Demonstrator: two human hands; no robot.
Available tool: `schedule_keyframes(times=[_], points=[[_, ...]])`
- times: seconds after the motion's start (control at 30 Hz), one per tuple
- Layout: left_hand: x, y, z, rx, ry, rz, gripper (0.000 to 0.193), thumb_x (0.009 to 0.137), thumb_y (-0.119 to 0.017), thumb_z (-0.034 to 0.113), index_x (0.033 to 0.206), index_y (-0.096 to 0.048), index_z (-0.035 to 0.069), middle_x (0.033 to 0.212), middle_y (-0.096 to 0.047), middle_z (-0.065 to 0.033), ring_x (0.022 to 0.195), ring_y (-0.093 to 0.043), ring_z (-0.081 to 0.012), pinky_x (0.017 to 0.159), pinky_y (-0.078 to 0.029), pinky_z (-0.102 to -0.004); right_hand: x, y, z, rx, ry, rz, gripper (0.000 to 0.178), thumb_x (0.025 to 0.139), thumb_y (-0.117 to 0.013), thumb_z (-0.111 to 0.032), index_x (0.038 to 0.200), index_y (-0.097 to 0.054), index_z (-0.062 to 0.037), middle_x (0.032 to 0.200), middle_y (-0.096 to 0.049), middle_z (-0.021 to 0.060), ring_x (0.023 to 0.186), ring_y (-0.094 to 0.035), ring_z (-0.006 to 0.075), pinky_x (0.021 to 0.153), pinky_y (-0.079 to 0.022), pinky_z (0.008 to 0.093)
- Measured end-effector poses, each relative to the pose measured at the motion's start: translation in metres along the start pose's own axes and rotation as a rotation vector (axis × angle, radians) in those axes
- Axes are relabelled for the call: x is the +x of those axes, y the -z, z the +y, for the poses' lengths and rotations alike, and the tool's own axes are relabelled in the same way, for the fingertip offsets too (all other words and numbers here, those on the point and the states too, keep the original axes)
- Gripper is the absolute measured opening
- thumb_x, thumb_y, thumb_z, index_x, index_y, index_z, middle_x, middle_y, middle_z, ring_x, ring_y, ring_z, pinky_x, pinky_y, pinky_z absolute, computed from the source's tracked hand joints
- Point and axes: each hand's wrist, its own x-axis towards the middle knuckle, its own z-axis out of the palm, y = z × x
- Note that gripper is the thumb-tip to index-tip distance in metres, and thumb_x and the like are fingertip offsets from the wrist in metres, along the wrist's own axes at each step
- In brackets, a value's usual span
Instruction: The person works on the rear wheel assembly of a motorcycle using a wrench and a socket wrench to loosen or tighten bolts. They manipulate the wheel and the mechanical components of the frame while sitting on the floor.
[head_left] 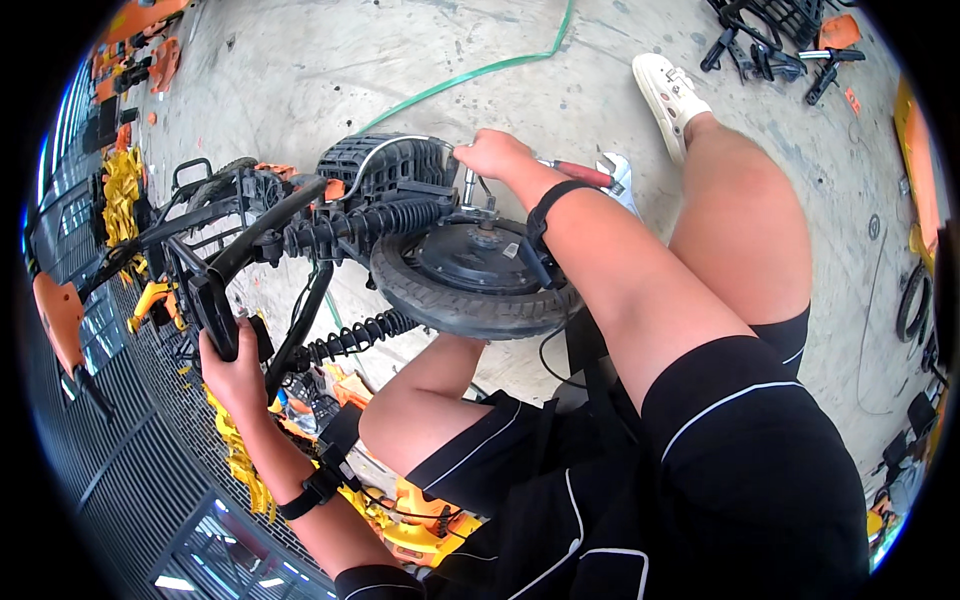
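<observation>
A stripped-down two-wheeler lies on its side before me, with its black frame (262, 232) running off to the left. My right hand (495, 157) is closed around the top of an upright metal socket wrench (469, 190). The tool's lower end meets the hub area of the wheel (470, 318), close to the axle. At the left, my left hand (237, 372) wraps round a black padded part (212, 315) of the vehicle. Black coil shock absorbers (372, 228) sit between frame and wheel. The fingertips of both hands are partly hidden.
An adjustable wrench (620, 182) and a red-handled tool (582, 174) lie on the concrete beyond my right forearm. A green hose (470, 77) crosses the floor. Yellow and orange parts (425, 525) are piled at the left and near side; black parts (765, 50) lie far right.
</observation>
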Motion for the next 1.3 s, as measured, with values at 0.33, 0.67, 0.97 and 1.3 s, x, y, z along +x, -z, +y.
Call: schedule_keyframes(times=[0.33,0.67,0.97,1.3], points=[[-0.002,0.002,0.000,-0.001,0.042,-0.016,0.033,0.088,-0.074,0.029,0.099,-0.061,0.001,0.077,-0.062,-0.0019,0.068,-0.052,-0.0089,0.063,-0.045,-0.0277,0.005,-0.008,-0.001,0.084,-0.030,0.013,0.053,0.075,-0.065,-0.047,0.114,-0.072,-0.0122,0.115,-0.071,0.0100,0.126,-0.053,0.0314,0.108,-0.029,0.0438],[-0.002,-0.003,0.004,-0.004,-0.045,0.018,0.030,0.089,-0.074,0.028,0.094,-0.061,0.002,0.075,-0.059,-0.0005,0.065,-0.049,-0.0078,0.061,-0.044,-0.0276,0.063,-0.042,0.039,0.730,0.188,-0.028,0.040,0.073,-0.071,-0.035,0.093,-0.073,0.0001,0.090,-0.071,0.0146,0.087,-0.065,0.0246,0.082,-0.050,0.0356],[0.000,0.000,0.003,0.003,-0.054,0.021,0.028,0.090,-0.073,0.027,0.097,-0.063,0.002,0.076,-0.060,0.0000,0.067,-0.050,-0.0080,0.062,-0.043,-0.0269,0.064,-0.046,0.031,1.030,0.232,-0.063,0.015,0.071,-0.068,-0.018,0.075,-0.068,-0.0028,0.074,-0.062,0.0090,0.071,-0.058,0.0220,0.066,-0.044,0.0346],[-0.001,-0.002,-0.010,0.008,-0.030,0.022,0.030,0.092,-0.072,0.031,0.101,-0.064,0.003,0.075,-0.057,0.0026,0.064,-0.047,-0.0063,0.059,-0.039,-0.0246,0.061,-0.044,0.031,0.978,0.120,-0.057,0.015,0.073,-0.067,-0.017,0.069,-0.064,-0.0027,0.068,-0.058,0.0070,0.066,-0.053,0.0200,0.059,-0.044,0.0370]])
